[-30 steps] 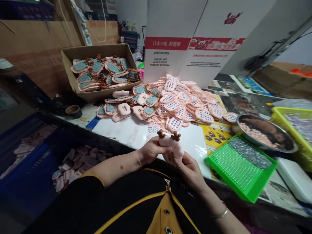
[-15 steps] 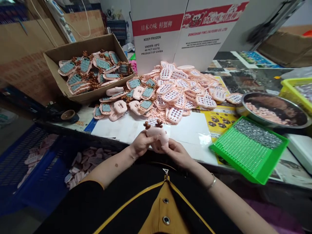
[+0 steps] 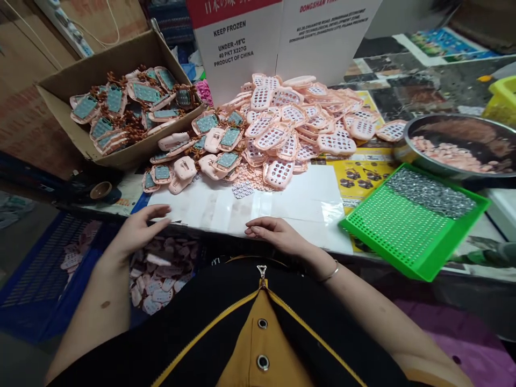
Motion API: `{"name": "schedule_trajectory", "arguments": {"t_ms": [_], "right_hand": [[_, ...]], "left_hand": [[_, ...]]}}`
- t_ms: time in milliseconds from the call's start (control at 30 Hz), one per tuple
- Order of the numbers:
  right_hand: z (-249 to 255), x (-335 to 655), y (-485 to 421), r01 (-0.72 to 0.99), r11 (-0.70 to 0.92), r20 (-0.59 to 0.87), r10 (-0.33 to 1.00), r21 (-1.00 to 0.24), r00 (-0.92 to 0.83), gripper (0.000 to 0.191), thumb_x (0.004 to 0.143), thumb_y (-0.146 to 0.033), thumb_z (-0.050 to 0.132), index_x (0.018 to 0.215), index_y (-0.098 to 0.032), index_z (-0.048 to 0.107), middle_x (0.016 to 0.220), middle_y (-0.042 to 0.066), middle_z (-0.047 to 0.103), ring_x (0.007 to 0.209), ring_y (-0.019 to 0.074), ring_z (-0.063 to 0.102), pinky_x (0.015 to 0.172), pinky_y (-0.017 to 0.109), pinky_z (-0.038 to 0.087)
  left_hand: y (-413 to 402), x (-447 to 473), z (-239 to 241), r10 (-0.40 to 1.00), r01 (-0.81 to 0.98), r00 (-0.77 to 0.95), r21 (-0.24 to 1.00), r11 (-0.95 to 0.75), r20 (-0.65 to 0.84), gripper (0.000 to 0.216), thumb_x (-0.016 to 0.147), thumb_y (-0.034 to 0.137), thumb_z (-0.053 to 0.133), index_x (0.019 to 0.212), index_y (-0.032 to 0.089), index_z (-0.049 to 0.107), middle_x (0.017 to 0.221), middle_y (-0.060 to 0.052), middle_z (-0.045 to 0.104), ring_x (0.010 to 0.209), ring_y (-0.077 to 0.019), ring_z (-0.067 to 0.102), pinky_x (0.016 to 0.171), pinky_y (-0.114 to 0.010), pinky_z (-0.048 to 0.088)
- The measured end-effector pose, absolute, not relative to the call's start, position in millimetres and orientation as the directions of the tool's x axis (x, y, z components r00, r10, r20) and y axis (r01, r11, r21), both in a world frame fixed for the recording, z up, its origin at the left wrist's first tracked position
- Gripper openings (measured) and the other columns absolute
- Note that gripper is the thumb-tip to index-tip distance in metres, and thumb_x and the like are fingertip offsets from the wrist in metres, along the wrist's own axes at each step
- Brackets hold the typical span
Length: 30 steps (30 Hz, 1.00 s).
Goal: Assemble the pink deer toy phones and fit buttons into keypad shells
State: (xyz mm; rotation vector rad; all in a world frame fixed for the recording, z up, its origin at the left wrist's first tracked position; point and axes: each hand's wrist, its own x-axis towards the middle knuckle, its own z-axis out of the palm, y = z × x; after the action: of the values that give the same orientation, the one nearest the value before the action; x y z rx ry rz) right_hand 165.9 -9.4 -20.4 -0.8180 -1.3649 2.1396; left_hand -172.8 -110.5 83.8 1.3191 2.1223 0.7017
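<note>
My left hand (image 3: 142,228) is open, thumb and fingers apart, over the blue crate below the table's front edge. Under it lie pink plastic shells (image 3: 161,285); one pale piece (image 3: 158,259) looks slightly blurred. At the table edge my right hand (image 3: 278,235) rests with fingers loosely stretched and nothing visible in them. Beyond it, pink keypad shells (image 3: 281,172) with holes are piled up. To their left lie pink shells with green circuit boards (image 3: 228,160) and brown antler-like parts. Small white key pads (image 3: 242,189) and loose pink bits lie before the pile.
A cardboard box (image 3: 60,115) of shells with boards stands at the left back, near a small brown cup (image 3: 100,191). On the right are a green tray (image 3: 387,231) of screws and a steel bowl (image 3: 415,156) of small pink parts. A white carton (image 3: 237,75) stands behind.
The pink shell with brown antlers is gone from my hands. My left hand has moved left over the crate and opened; my right hand has stayed near the table edge. The view has tilted down.
</note>
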Motion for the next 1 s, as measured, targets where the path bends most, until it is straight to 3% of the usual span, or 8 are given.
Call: {"name": "schedule_trajectory", "arguments": {"t_ms": [133, 233, 300, 433, 500, 600, 800, 1000], "right_hand": [[-13.8, 173.3, -12.1, -0.082, -0.432, -0.268, 0.686, -0.898, -0.677, 0.048, 0.065, -0.054, 0.087, 0.094, -0.017, 0.077, 0.088, 0.007, 0.08, 0.081, 0.0183, 0.076, 0.087, 0.038, 0.062], [-10.3, 180.1, -5.2, -0.195, -0.489, -0.363, 0.812, -0.85, -0.457, 0.047, 0.058, -0.044, 0.092, 0.092, -0.017, 0.072, 0.081, 0.004, 0.077, 0.068, 0.0151, 0.072, 0.069, 0.031, 0.062], [-8.4, 183.4, 9.4, -0.286, -0.47, -0.406, 0.877, -0.835, -0.257, 0.044, 0.062, -0.037, 0.088, 0.096, -0.02, 0.065, 0.081, -0.001, 0.073, 0.065, 0.0117, 0.07, 0.061, 0.025, 0.06], [-0.7, 185.3, 55.5, -0.31, -0.469, -0.471, 0.879, -0.827, -0.072, 0.034, 0.074, -0.025, 0.074, 0.099, -0.023, 0.052, 0.068, -0.006, 0.064, 0.052, 0.0111, 0.063, 0.045, 0.023, 0.054], [6.8, 182.0, 77.9, -0.285, -0.506, -0.505, 0.859, -0.814, -0.081, 0.026, 0.075, -0.02, 0.07, 0.094, -0.022, 0.052, 0.06, -0.005, 0.062, 0.045, 0.0127, 0.06, 0.04, 0.024, 0.052], [21.7, 172.1, 102.4, -0.248, -0.54, -0.527, 0.841, -0.804, -0.123, 0.015, 0.075, -0.017, 0.069, 0.08, -0.02, 0.054, 0.051, -0.004, 0.059, 0.041, 0.0119, 0.057, 0.038, 0.022, 0.049], [60.3, 156.7, 143.4, -0.257, -0.497, -0.477, 0.868, -0.829, -0.14, 0.015, 0.083, -0.023, 0.069, 0.075, -0.019, 0.057, 0.052, -0.006, 0.057, 0.04, 0.0071, 0.053, 0.036, 0.016, 0.038], [71.2, 148.5, 201.6, -0.193, -0.394, -0.377, 0.918, -0.899, -0.119, 0.01, 0.083, -0.016, 0.06, 0.075, -0.02, 0.056, 0.055, -0.006, 0.056, 0.045, 0.0076, 0.054, 0.04, 0.018, 0.041]], "left_hand": [[-51.5, -88.1, 51.7, 0.992, 0.693, -0.125, 0.712, 0.112, -0.034, 0.047, 0.079, 0.054, 0.071, 0.111, 0.019, 0.073, 0.127, -0.014, 0.072, 0.122, -0.0313, 0.063, 0.114, -0.045, 0.041], [-9.8, -30.2, 32.2, 0.977, 0.687, 0.195, 0.699, -0.197, 0.084, 0.038, 0.079, 0.045, 0.075, 0.11, 0.022, 0.075, 0.134, -0.014, 0.07, 0.132, -0.0331, 0.057, 0.123, -0.052, 0.025], [14.0, -3.2, 25.1, 0.947, 0.753, 0.296, 0.579, -0.312, 0.125, 0.041, 0.084, 0.037, 0.072, 0.121, 0.022, 0.072, 0.146, -0.014, 0.062, 0.141, -0.0329, 0.05, 0.126, -0.054, 0.015], [51.9, 23.0, 21.3, 0.968, 0.944, 0.244, 0.211, -0.252, 0.063, 0.067, 0.088, 0.036, 0.067, 0.149, 0.014, 0.051, 0.161, -0.021, 0.042, 0.153, -0.0352, 0.033, 0.128, -0.056, 0.008], [65.3, 25.8, 21.3, 0.977, 0.97, 0.209, 0.125, -0.211, 0.03, 0.08, 0.087, 0.046, 0.068, 0.155, 0.012, 0.042, 0.161, -0.024, 0.041, 0.154, -0.0381, 0.031, 0.127, -0.059, 0.009], [79.8, 22.8, 23.0, 0.977, 0.968, 0.212, 0.135, -0.212, 0.021, 0.08, 0.088, 0.048, 0.064, 0.156, 0.013, 0.041, 0.155, -0.021, 0.049, 0.151, -0.0378, 0.036, 0.126, -0.06, 0.012], [116.1, 6.6, 45.8, 0.975, 0.947, 0.153, 0.258, -0.191, 0.158, 0.058, 0.088, 0.021, 0.053, 0.145, 0.024, 0.057, 0.134, -0.009, 0.069, 0.13, -0.0314, 0.055, 0.125, -0.056, 0.021], [167.7, 1.0, 63.6, 0.945, 0.959, 0.154, 0.188, -0.214, 0.289, 0.054, 0.087, 0.016, 0.055, 0.136, 0.034, 0.065, 0.118, -0.007, 0.07, 0.123, -0.0317, 0.055, 0.125, -0.062, 0.009]]}}
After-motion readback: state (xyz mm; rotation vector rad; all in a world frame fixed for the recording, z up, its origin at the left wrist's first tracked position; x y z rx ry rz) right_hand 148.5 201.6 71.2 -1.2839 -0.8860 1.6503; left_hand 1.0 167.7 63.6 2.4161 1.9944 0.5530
